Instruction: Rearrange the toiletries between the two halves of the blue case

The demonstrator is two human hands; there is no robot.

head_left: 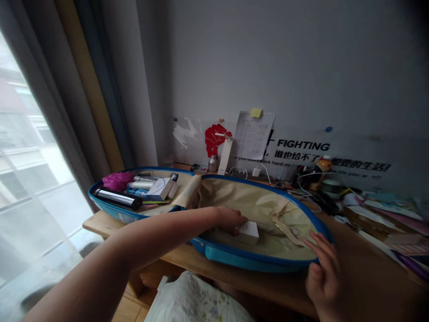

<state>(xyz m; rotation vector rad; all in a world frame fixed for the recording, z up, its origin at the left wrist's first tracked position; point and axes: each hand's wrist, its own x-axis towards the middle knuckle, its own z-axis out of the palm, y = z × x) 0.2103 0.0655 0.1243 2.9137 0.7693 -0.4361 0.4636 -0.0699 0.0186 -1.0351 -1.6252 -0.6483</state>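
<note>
An open blue suitcase (254,260) with beige lining lies across the wooden table. My left hand (231,220) reaches into its right half, with fingers closed on the left end of a small white box (248,230). The box is low in the lining, near the front rim. My right hand (323,268) is at the right rim, fingers apart and holding nothing; I cannot tell whether it touches the rim. Beige straps (284,228) lie loose between the two hands.
The suitcase's left half holds a pink plastic bag (118,180), a black cylinder (118,199), a white-and-blue box (160,189) and several tubes. Papers (389,219), cables and bottles crowd the table's right and back. A wall stands behind, a curtained window at left.
</note>
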